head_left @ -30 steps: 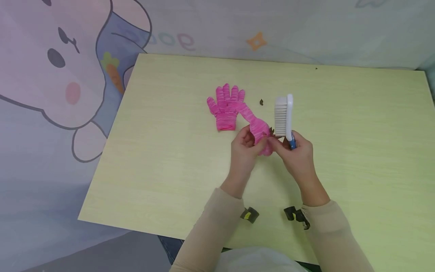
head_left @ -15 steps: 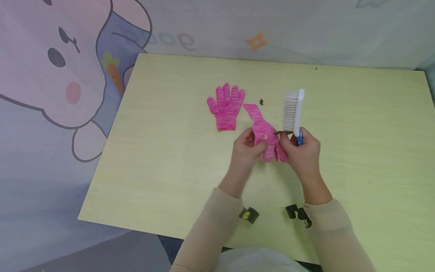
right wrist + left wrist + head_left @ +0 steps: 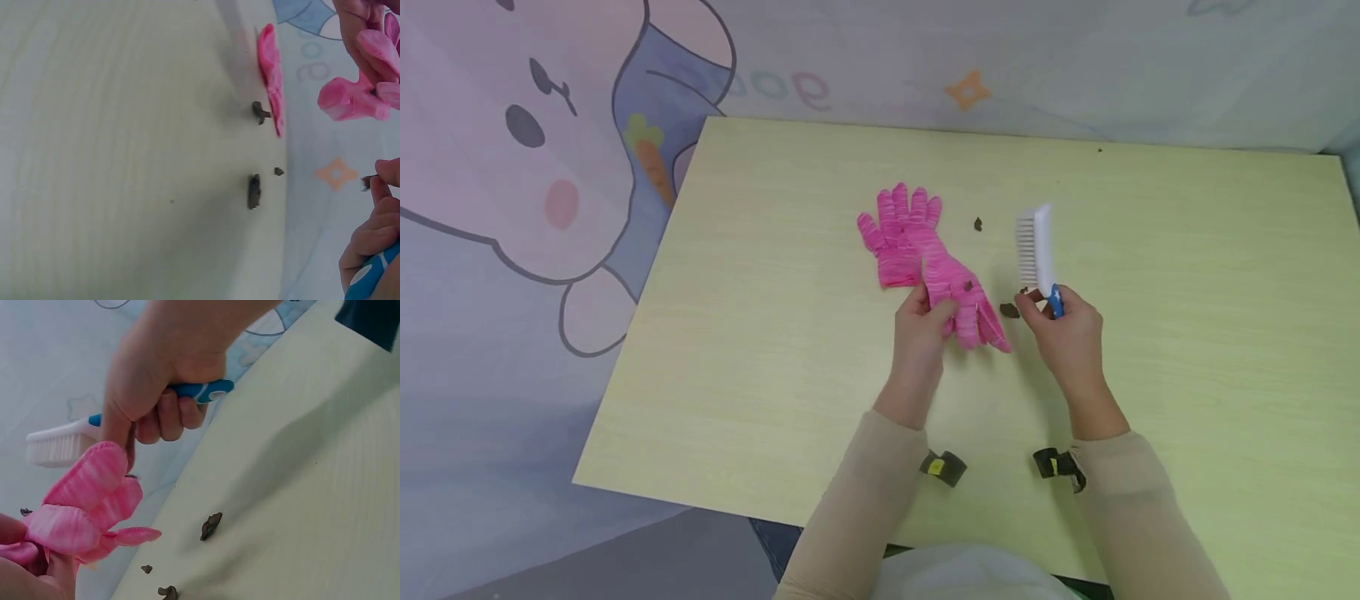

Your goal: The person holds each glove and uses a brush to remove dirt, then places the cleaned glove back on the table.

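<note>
My left hand (image 3: 921, 337) grips a pink knitted glove (image 3: 951, 279) by its finger end; the fingers point down toward me and the cuff points away. A dark brown crumb (image 3: 967, 286) shows on the glove. In my right hand (image 3: 1067, 337) is a white-bristled brush (image 3: 1034, 250), its blue handle (image 3: 203, 392) wrapped by the curled fingers, bristles facing left. Thumb and forefinger of that hand also pinch a small brown bit (image 3: 367, 182). A second pink glove (image 3: 898, 265) lies flat behind, partly overlapped by the held one in the head view.
Several brown bits lie on the pale wooden table (image 3: 737, 333): a larger piece (image 3: 254, 191), a curled piece (image 3: 259, 113) and a tiny crumb (image 3: 279, 171). Behind the table's far edge hangs a printed cloth (image 3: 880, 58).
The right hand has come away from the held glove, still with the brush. My left hand has shifted left with the glove. A brown piece now shows between the glove and the right hand.
</note>
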`<control>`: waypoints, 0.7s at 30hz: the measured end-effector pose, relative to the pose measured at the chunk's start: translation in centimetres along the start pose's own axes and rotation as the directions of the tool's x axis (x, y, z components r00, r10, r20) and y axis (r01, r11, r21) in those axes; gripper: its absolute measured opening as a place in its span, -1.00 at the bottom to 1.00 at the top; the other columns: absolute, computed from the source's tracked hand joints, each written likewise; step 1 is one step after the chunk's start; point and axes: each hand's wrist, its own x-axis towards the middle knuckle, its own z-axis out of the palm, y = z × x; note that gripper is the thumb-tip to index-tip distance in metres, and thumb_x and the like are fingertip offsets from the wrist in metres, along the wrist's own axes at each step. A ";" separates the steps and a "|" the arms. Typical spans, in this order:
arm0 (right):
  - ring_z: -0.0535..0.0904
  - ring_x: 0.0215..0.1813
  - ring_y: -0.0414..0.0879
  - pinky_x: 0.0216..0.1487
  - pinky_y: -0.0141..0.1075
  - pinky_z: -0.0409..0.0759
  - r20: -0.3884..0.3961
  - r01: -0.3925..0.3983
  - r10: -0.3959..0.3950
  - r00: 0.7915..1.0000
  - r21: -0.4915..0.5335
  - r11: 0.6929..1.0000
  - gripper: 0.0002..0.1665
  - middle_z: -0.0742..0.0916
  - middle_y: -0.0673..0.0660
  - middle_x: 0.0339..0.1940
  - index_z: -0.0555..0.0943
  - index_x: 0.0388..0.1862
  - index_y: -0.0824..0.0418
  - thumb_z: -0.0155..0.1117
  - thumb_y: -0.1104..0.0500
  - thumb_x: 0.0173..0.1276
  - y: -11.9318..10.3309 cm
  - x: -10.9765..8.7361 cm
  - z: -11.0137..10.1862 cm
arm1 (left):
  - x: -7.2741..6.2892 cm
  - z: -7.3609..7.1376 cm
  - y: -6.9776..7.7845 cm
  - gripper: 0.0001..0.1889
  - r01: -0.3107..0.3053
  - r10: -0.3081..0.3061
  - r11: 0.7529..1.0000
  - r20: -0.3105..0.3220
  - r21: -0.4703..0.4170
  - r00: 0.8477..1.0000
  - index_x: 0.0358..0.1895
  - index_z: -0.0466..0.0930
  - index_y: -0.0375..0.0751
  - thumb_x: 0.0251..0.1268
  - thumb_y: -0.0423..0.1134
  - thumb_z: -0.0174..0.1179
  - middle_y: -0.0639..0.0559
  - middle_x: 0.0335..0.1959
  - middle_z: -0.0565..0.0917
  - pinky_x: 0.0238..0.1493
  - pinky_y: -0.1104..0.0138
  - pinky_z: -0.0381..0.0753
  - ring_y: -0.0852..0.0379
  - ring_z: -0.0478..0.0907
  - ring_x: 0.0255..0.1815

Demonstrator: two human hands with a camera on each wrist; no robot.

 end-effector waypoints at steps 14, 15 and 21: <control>0.46 -0.43 -0.01 -0.47 -0.47 0.36 0.125 0.377 -0.388 0.913 0.100 0.921 -0.54 0.67 0.26 -0.35 0.52 0.00 0.36 0.04 -0.02 0.42 -1.1 -1.4 -0.3 | 0.4 0.3 0.1 -0.93 -0.016 0.017 0.999 0.035 -0.044 0.999 -0.33 0.51 -0.33 0.16 -0.48 0.20 0.06 -0.47 0.53 -0.41 0.46 0.52 0.27 0.44 -0.48; 0.43 -0.46 -0.01 -0.49 -0.48 0.35 0.109 0.393 -0.401 0.909 0.094 0.915 -0.54 0.66 0.25 -0.38 0.54 -0.02 0.36 0.06 -0.02 0.40 -1.2 -1.4 -0.3 | 0.3 0.3 0.1 -0.93 -0.030 0.031 0.999 0.044 -0.027 0.999 -0.31 0.53 -0.37 0.15 -0.50 0.20 0.04 -0.45 0.56 -0.38 0.44 0.55 0.26 0.46 -0.47; 0.62 -0.34 0.04 -0.47 -0.60 0.37 0.067 0.320 -0.325 0.943 0.072 0.945 -0.53 0.71 0.27 -0.32 0.55 -0.02 0.37 0.11 -0.02 0.37 -1.8 -1.3 0.0 | 0.1 0.1 -0.1 -0.86 -0.118 0.114 0.992 0.084 0.043 0.990 -0.26 0.49 -0.53 0.08 -0.59 0.18 -0.11 -0.40 0.58 -0.28 0.27 0.63 0.17 0.53 -0.45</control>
